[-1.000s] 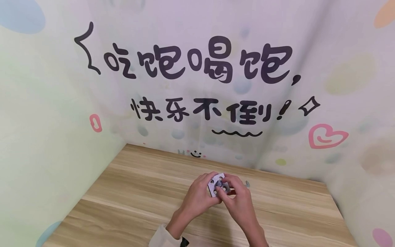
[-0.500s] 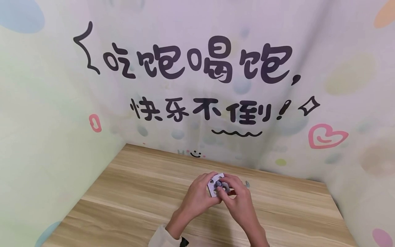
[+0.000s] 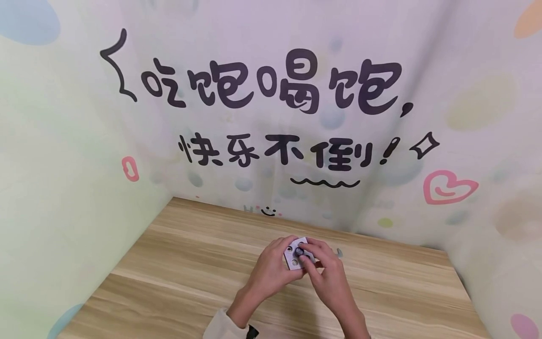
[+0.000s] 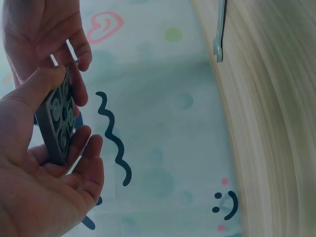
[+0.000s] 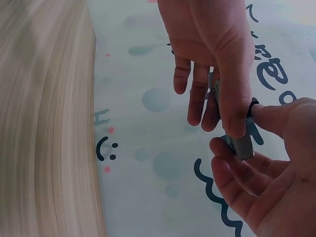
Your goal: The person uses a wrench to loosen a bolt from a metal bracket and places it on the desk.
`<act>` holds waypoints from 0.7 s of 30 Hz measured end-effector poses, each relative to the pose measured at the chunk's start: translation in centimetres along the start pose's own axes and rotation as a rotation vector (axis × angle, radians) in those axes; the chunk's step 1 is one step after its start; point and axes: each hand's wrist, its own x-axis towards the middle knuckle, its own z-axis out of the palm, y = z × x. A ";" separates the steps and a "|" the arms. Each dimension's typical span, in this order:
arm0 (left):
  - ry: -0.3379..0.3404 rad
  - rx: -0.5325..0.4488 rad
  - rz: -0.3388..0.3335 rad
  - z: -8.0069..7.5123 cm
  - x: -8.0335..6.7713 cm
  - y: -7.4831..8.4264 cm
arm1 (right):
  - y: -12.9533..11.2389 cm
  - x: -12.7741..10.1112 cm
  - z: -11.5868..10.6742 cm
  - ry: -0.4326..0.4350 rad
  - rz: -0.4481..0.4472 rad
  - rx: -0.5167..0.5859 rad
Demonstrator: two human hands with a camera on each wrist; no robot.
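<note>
Our left hand [image 3: 271,270] grips a small white square plate [image 3: 295,254] by its edges, thumb curled over one side and fingers cupped behind it, so the plate sits upright just above the wooden table [image 3: 178,278]. In the left wrist view the same plate [image 4: 58,117] shows its ribbed grey back, pinched between thumb and fingertips. Our right hand [image 3: 328,278] is closed on the dark round knob [image 3: 299,251] at the plate's centre, thumb and forefinger pinching it.

Compared with a second ago, the change is slight: the right hand's fingers have crept further across the plate's face, so the lower holes that showed earlier are now mostly covered, and the knob looks a touch darker and more exposed at the top. The plate itself has hardly shifted (the left hand has kept it steady throughout). We read that as a small twist of the knob in progress, with the fingers re-seated for a fresh bite; whether it is going in or coming out, we cannot tell.

Further out, a small metal wrench [image 3: 339,253] lies on the table just beyond the right hand, untouched, with its open end visible in the left wrist view [image 4: 218,47]. Behind all this stands the pastel backdrop [image 3: 271,94] with its black lettering.
</note>
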 end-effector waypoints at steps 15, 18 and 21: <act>-0.005 -0.001 -0.015 -0.1 0.0 -0.1 | -0.1 0.0 0.0 -0.023 0.029 0.035; -0.008 -0.002 -0.017 0.0 0.0 -0.1 | -0.3 0.0 0.2 -0.008 0.078 0.064; -0.009 -0.001 -0.011 0.0 0.0 -0.1 | -0.5 0.0 0.3 0.015 0.099 0.064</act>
